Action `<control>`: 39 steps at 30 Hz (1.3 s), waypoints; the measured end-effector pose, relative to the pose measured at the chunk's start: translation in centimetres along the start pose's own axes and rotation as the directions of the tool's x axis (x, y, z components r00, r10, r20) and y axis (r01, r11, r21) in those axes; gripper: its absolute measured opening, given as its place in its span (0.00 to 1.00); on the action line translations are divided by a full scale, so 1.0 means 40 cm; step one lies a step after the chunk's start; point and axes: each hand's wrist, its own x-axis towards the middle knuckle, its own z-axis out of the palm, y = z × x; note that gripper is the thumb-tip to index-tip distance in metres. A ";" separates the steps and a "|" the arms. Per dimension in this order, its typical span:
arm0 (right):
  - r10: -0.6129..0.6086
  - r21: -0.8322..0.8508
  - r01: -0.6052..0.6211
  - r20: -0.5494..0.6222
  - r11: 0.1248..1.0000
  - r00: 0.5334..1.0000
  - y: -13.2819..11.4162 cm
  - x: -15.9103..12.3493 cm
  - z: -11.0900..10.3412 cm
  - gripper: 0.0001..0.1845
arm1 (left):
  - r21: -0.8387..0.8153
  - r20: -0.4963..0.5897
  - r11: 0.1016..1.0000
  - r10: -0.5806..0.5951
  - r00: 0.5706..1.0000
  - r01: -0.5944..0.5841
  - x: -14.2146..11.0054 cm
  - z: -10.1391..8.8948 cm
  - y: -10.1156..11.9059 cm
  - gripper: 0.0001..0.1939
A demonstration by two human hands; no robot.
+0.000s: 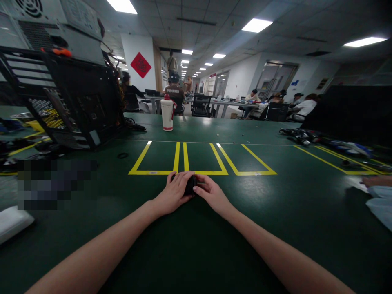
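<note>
A small dark, rounded object (pixel 190 185) rests low over the green table, between my two hands; its exact kind does not show. My left hand (pixel 176 188) is wrapped over it from the left, with the fingers across its top. From the right, the fingertips of my right hand (pixel 211 192) press against its side, the thumb in front. Most of the object is hidden under my left hand. Just beyond my hands lie rectangles of yellow tape (pixel 204 172) on the table top.
An open black computer case (pixel 79 102) stands at the left, cables (pixel 134 124) beside it. A white bottle with a red lid (pixel 167 114) stands farther back. A black ring (pixel 123 155) lies left of the tape. Dark cables (pixel 301 135) and another person's sleeve (pixel 379 206) are at the right.
</note>
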 end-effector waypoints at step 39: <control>-0.016 0.097 0.008 0.082 0.995 0.996 -0.003 -0.006 -0.008 0.16 | -0.031 0.016 0.999 -0.034 0.999 0.034 0.006 0.008 -0.006 0.32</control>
